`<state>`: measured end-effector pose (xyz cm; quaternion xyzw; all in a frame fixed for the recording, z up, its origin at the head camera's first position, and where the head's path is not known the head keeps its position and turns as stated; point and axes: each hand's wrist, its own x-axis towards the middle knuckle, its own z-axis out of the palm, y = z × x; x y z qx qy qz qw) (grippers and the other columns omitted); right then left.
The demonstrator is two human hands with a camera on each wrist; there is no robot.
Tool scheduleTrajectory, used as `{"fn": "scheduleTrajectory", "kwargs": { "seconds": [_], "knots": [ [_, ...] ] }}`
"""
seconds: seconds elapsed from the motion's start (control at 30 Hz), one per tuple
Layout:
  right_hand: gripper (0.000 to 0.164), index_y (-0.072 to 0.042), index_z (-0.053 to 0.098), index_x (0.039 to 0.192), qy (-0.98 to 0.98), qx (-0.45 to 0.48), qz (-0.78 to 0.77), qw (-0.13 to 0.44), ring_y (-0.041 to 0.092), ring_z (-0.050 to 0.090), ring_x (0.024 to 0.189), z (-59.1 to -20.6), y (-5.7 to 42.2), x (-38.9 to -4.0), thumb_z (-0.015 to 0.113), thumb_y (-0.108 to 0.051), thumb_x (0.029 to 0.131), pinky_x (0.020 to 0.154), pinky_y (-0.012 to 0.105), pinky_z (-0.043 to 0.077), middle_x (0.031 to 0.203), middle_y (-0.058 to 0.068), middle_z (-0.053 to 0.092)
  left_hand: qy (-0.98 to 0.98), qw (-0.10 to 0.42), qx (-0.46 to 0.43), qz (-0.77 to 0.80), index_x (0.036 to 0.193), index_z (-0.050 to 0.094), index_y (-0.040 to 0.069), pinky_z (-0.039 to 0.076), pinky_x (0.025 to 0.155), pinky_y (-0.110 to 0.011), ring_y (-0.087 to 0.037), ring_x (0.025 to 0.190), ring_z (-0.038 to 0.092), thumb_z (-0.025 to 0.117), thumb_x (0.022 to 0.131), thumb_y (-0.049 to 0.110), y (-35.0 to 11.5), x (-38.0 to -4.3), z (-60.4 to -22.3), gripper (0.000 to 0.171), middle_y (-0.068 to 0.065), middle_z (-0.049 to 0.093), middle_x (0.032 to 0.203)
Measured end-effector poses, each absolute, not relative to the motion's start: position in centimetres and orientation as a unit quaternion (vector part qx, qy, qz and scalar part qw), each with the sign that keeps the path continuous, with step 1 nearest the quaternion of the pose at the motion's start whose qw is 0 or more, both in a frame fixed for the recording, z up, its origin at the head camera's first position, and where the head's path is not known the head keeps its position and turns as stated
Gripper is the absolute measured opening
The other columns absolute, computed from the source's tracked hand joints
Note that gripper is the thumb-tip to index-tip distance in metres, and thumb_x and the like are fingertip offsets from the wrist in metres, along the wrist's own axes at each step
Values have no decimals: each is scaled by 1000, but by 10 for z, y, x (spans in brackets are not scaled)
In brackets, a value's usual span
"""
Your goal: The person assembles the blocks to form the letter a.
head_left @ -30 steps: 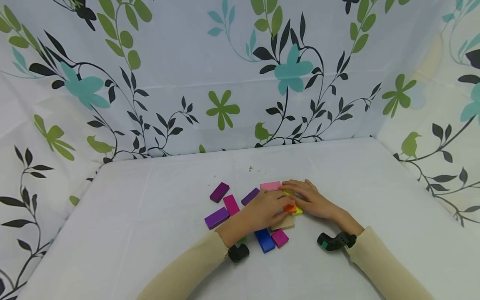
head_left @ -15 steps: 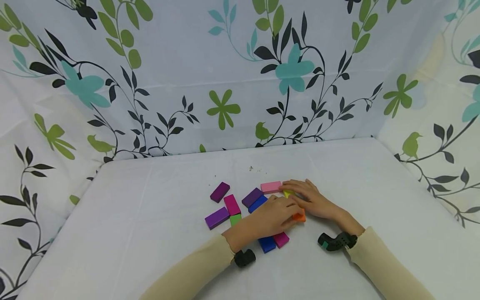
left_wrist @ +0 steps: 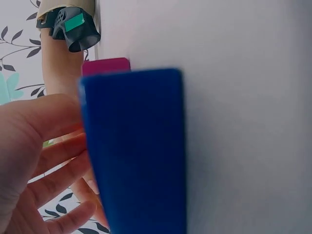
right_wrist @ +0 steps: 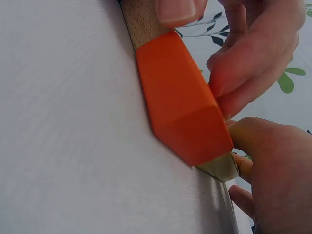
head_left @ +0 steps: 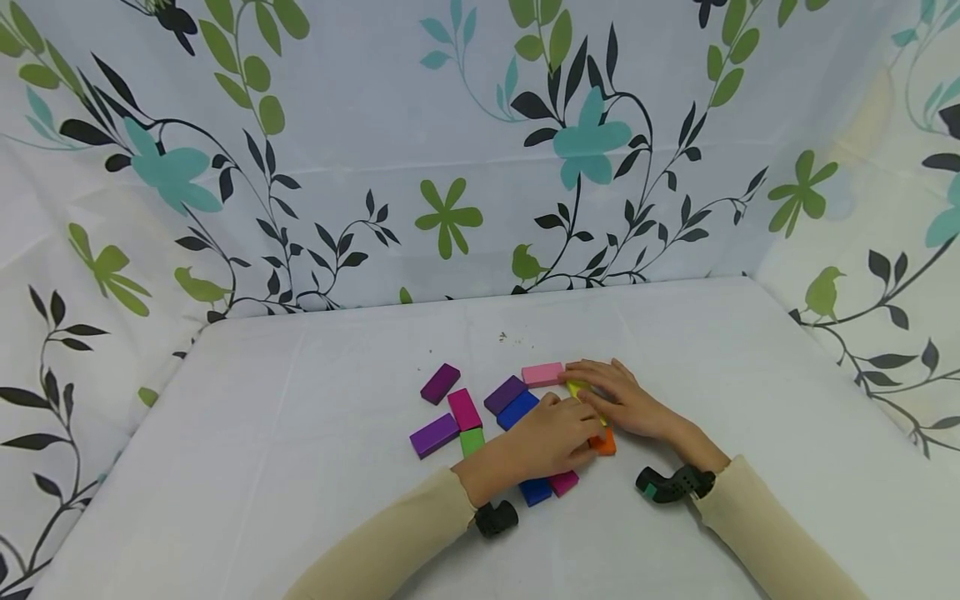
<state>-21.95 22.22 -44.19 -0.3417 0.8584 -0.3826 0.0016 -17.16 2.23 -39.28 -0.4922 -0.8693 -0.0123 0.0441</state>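
Note:
My left hand is bent over the right side of a group of coloured blocks, holding an orange block by its fingers. In the right wrist view the orange block lies flat on the white surface, its end at a bare wooden block. Beyond it, the thumb of my right hand touches the end of a yellow block. The right hand rests with loosely extended fingers over that yellow block, fingertips at a pink block. A blue block covers part of the left hand's fingers.
Left of the hands lie purple, dark magenta, hot pink, green and blue blocks. Nearer me are another blue block and a magenta block. A patterned cloth hangs behind the table.
The left hand has moved right and toward me with the orange block, from over the yellow block to the surface beside it. The right hand has stayed in place.

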Motion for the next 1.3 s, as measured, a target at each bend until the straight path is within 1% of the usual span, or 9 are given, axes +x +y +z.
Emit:
{"fn": "scheduleTrajectory", "kwargs": {
  "seconds": [0.23, 0.4, 0.57, 0.67, 0.77, 1.03, 1.13, 1.2, 1.3],
  "knots": [
    [38, -8, 56, 136, 858, -342, -382, 9, 42, 28, 140, -442, 221, -219, 53, -13, 99, 108, 71, -4, 145, 18, 46, -879, 32, -476, -23, 118, 68, 23, 45, 95, -31, -10, 109, 60, 58, 98, 34, 12, -170, -391, 25, 7, 65, 115],
    [37, -8, 57, 135, 862, -337, -380, 7, 41, 29, 140, -440, 221, -218, 52, -14, 99, 108, 70, -4, 145, 18, 47, -886, 41, -461, -41, 114, 70, 24, 45, 94, -31, -9, 107, 61, 58, 98, 35, 1, -168, -390, 23, 8, 67, 112],
    [37, -8, 56, 136, 864, -330, -380, 10, 41, 29, 140, -440, 221, -218, 52, -14, 99, 109, 70, -5, 146, 18, 46, -879, 38, -473, -43, 117, 69, 25, 44, 95, -32, -10, 108, 60, 57, 99, 35, -1, -170, -391, 24, 8, 65, 116],
    [37, -9, 56, 136, 862, -332, -382, 12, 41, 29, 140, -441, 221, -218, 52, -14, 99, 108, 70, -5, 146, 17, 46, -867, 27, -496, -36, 124, 66, 27, 44, 95, -33, -12, 113, 59, 55, 100, 33, 1, -171, -392, 27, 7, 63, 122],
    [37, -10, 56, 136, 860, -334, -384, 15, 41, 27, 141, -443, 221, -218, 52, -16, 100, 108, 70, -5, 146, 17, 46, -859, 22, -511, -18, 126, 65, 28, 44, 94, -33, -13, 117, 57, 54, 100, 32, 3, -171, -393, 28, 8, 63, 126],
    [38, -11, 56, 137, 860, -338, -382, 12, 42, 26, 141, -442, 220, -219, 52, -16, 100, 108, 71, -4, 147, 16, 45, -866, 16, -499, -22, 128, 64, 26, 45, 95, -33, -14, 114, 57, 55, 99, 33, 4, -172, -395, 31, 6, 61, 125],
    [38, -10, 56, 137, 862, -334, -381, 13, 42, 26, 141, -441, 220, -219, 52, -16, 100, 108, 71, -4, 148, 18, 43, -869, 19, -494, -30, 125, 65, 26, 44, 96, -33, -13, 113, 57, 56, 99, 33, 2, -171, -395, 29, 5, 60, 124],
    [38, -10, 55, 137, 865, -324, -382, 12, 42, 27, 141, -440, 220, -219, 52, -17, 100, 109, 70, 0, 149, 19, 41, -872, 22, -487, -35, 123, 66, 25, 44, 95, -32, -12, 113, 57, 57, 98, 34, -1, -170, -395, 28, 6, 61, 123],
    [38, -8, 54, 137, 871, -299, -391, -2, 43, 28, 140, -439, 221, -218, 52, -17, 100, 110, 69, 13, 150, 20, 38, -880, 24, -473, -43, 122, 67, 25, 44, 95, -32, -11, 114, 57, 58, 98, 35, -7, -170, -393, 28, 6, 61, 123]
  ]
}}
